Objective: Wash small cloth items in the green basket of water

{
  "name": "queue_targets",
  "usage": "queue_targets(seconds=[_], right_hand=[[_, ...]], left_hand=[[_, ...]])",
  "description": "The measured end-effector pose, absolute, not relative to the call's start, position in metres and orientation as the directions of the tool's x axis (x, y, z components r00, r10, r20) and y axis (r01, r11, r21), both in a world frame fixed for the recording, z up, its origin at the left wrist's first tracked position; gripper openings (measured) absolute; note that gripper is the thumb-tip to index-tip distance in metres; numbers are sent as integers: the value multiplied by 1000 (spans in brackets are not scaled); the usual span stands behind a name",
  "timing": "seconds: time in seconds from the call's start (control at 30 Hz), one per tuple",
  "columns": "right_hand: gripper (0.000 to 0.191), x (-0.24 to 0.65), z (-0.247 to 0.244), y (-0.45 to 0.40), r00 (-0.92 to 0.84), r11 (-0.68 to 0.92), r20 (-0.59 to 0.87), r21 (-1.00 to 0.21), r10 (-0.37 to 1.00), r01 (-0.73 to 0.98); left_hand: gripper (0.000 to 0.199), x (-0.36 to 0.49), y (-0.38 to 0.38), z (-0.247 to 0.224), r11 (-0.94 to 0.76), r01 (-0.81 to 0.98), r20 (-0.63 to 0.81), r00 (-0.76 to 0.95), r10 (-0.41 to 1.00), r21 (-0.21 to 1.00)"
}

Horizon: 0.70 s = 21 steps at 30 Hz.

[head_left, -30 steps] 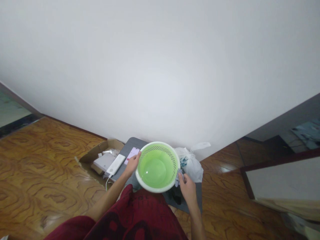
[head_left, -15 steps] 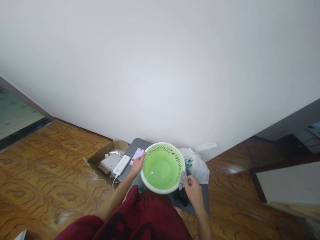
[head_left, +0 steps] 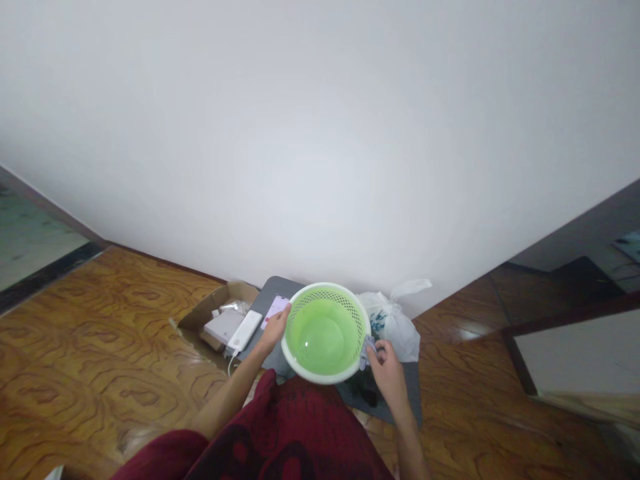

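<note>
Broadly, a white wall (head_left: 320, 147) takes up the most room, rising beyond the left hand (head_left: 275, 328) and the right hand (head_left: 387, 370). Below it, the wood-patterned floor (head_left: 75, 347) spreads to the outer side of each hand. The person's dark red shirt (head_left: 295, 433) comes next, closer to the body than the 2 hands and between the forearms. A gray tabletop (head_left: 274, 287) lies below both hands, its far edge near the wall.

Between the 2 hands is the green basin (head_left: 326, 340), its white rim uppermost, with a band of small holes beneath that rim. Left of the left hand is an open cardboard box (head_left: 241, 291) with a pale carton (head_left: 223, 326) inside. Beyond the right hand, just beside the basin, sits a knotted white plastic bag (head_left: 403, 333) with green marks.

The left hand is narrowed on the basin's rim. The right hand is narrowed too, thumb and fingers pinching the gray cloth (head_left: 365, 357) at the rim's right side. A dark item (head_left: 366, 388) below that hand is too dim to make out.

Left of the left hand lies a white rectangular device (head_left: 246, 331); just beyond that hand, a lit phone (head_left: 275, 311). Smallest is the white cable (head_left: 231, 364) at the device's near end.
</note>
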State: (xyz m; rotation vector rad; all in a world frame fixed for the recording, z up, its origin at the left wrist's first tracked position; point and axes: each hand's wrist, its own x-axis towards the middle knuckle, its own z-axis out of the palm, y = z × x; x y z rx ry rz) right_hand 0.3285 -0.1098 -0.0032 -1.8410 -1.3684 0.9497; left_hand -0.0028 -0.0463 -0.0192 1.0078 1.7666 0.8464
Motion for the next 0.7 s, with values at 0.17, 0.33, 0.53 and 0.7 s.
queue_targets(seconds=[0.17, 0.33, 0.53, 0.7], right_hand=[[58, 325, -4, -109, 263, -258, -145, -843, 954, 472], [56, 318, -13, -120, 267, -254, -147, -867, 953, 430], [67, 313, -8, -125, 385, -348, -179, -832, 905, 431], [71, 313, 9, -130, 408, -439, -248, -755, 879, 486]], left_hand=[[93, -6, -43, -26, 440, 283, -388, -223, 895, 853], [91, -8, -44, -31, 425, 247, -388, -186, 903, 871], [85, -10, -44, -31, 445, 232, -420, -151, 895, 865], [77, -12, -45, -24, 459, 188, -450, -92, 888, 868]])
